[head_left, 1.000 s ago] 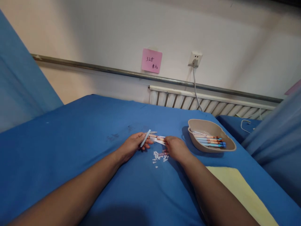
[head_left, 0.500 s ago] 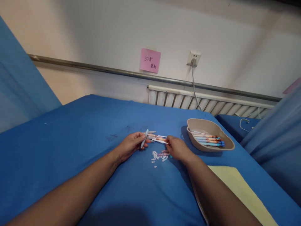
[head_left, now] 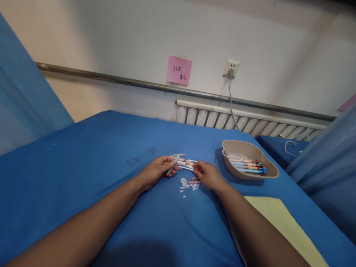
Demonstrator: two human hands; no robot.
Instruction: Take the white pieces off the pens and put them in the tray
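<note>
Between the thumb and fingers of my left hand [head_left: 160,167] is a slim light-grey pen barrel [head_left: 172,165], held at a slant. My right hand [head_left: 208,174] is closed, its fingertips at the right ends of a small group of white and orange pen parts [head_left: 188,163]. What those fingertips pinch is too small to make out. Just below the hands lies a scatter of tiny white tips [head_left: 184,182]. Pinkish clear pieces [head_left: 194,181] lie beside them, partly covered by my right hand. Another grey barrel [head_left: 178,154] rests behind the pen parts.
A beige tray [head_left: 271,171] at the right holds several pens with blue and orange ends [head_left: 247,167]. A yellow cloth [head_left: 268,207] lies under my right forearm. The blue sheet [head_left: 111,148] covers the bed up to the radiator [head_left: 205,114] and wall.
My right hand has shifted slightly left, and its fingertips are closer to my left hand. The grey barrel in my left hand has tilted further over to the right.
</note>
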